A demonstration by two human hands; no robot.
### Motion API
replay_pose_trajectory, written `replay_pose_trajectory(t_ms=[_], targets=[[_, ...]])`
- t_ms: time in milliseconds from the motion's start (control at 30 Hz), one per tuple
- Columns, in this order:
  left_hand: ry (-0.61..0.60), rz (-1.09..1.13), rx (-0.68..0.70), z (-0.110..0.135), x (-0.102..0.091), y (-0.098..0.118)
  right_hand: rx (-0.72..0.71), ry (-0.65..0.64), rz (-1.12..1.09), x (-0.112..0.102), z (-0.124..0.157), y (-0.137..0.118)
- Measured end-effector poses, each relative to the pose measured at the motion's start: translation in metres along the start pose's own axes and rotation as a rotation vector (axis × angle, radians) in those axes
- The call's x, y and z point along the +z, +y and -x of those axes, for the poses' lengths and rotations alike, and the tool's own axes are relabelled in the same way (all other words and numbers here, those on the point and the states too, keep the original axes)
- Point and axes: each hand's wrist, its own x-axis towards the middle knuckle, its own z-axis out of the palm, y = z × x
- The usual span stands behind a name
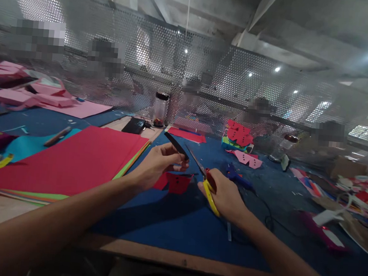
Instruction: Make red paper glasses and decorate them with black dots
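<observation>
Two clear jars with dark lids, head view: the left jar (159, 112) has small orange-red bits at the bottom; contents of the right jar (279, 149), can't tell. Your left hand (159, 163) pinches a thin black strip (174, 144) at its lower end, the strip slanting up-left. Your right hand (225, 195) grips yellow-handled metal scissors (210, 198), tips near the strip. Red paper cutout with black dots (180, 185) sits just below your left fingers; resting or held, can't tell. Blue tabletop (169, 227) spreads between your forearms, down to the wooden front edge (148, 251). Red-topped paper stack (75, 158) bounds your left, blue glue gun (240, 177) your right.
</observation>
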Motion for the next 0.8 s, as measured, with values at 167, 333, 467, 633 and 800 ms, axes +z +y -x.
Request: replay_pose_trajectory(t_ms=[167,333,467,633,800], targets=[[-0.005,0.012,0.039,-0.0034,-0.0038,-0.0014,-0.025,0.015,0.136,0.0043,0.0019,0.0017],[0.019,0.010,0.036,-0.0049,-0.0051,-0.0018,-0.011,0.008,0.170,0.0038,0.0019,0.0014],[0.047,-0.011,0.033,-0.0047,-0.0029,-0.0009,-0.018,0.003,0.175,0.0033,0.0019,0.0005],[0.057,-0.025,0.063,-0.0043,-0.0018,-0.0009,-0.014,0.008,0.188,0.0043,0.0022,0.0009],[0.066,-0.050,0.102,-0.0048,-0.0013,-0.0029,-0.005,-0.004,0.200,0.0049,0.0028,-0.0001]])
